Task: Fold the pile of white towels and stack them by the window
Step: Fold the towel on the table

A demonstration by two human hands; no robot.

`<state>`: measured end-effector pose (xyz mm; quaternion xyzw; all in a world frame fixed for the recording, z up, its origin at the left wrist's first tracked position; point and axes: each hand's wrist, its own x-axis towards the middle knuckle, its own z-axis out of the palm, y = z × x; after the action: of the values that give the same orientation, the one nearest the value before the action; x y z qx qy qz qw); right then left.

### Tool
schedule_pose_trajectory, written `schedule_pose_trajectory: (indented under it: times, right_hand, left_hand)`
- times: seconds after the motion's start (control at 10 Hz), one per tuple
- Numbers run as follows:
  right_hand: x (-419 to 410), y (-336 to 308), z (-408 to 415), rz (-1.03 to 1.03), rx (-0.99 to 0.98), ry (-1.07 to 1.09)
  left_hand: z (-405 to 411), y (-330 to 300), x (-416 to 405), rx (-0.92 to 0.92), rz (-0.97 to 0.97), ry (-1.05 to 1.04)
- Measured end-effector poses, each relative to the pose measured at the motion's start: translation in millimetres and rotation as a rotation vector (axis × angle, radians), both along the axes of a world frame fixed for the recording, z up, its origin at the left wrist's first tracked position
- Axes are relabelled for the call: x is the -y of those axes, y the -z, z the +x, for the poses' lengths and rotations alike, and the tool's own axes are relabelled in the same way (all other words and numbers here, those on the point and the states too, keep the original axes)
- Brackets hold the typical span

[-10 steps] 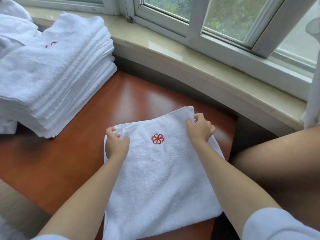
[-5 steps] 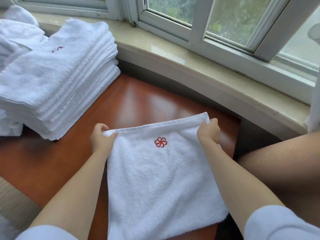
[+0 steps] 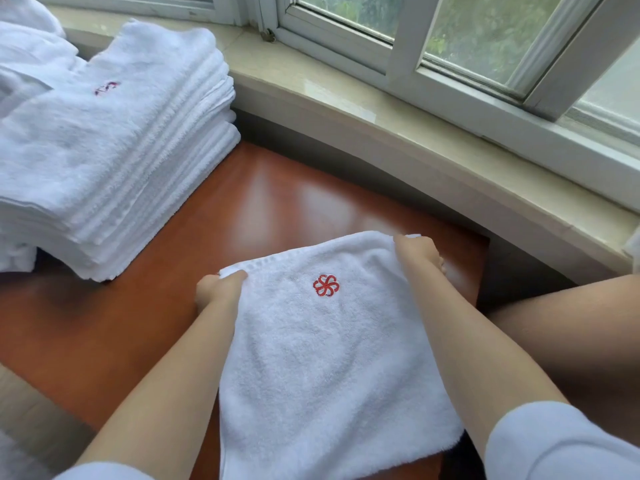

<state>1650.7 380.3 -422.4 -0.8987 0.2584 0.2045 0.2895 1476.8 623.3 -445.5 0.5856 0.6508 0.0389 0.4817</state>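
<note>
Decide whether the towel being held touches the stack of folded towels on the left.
Apart. The head view shows bare red-brown table between the held towel and the stack of folded towels.

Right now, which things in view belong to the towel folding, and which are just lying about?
Job: towel with red logo, gripped at its far corners by left hand and right hand; folded stack; wooden table.
Not in use: window sill; window frame.
</note>
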Motion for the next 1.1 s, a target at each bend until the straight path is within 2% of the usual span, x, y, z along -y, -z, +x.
schedule_pose_trajectory:
  times: [0.1, 0.3, 0.4, 0.5, 0.6, 0.8, 0.9, 1.0, 1.1]
  right_hand:
    - [6, -9, -6, 0.030, -0.006, -0.003]
    - [23, -23, -24, 0.094, 0.048, -0.083]
    - [23, -35, -35, 0.105, 0.104, -0.058]
    - [23, -36, -39, 0.124, 0.168, 0.071]
    - [24, -39, -48, 0.142, 0.235, 0.199]
    - [37, -43, -77, 0.152, 0.184, 0.182]
    - [37, -41, -85, 0.359, 0.101, 0.306]
    - [30, -57, -83, 0.664, 0.135, 0.409]
    - [21, -99, -67, 0.891, 0.376, 0.468]
  left_hand:
    - [0, -8, 10, 0.145, -0.109, -0.150]
    - [-28, -18, 6, 0.168, -0.155, 0.013]
    - [-45, -28, 9, 0.285, -0.115, 0.009]
    - [-50, -30, 10, 0.364, -0.026, 0.006]
    - [-55, -35, 16, 0.355, 0.076, 0.023]
    - [-71, -39, 37, 0.264, 0.105, -0.059]
    - [-72, -46, 55, 0.311, -0.128, -0.247]
    - [-61, -67, 62, 0.513, -0.154, -0.302]
    - [-50, -102, 52, 0.768, 0.057, -0.274]
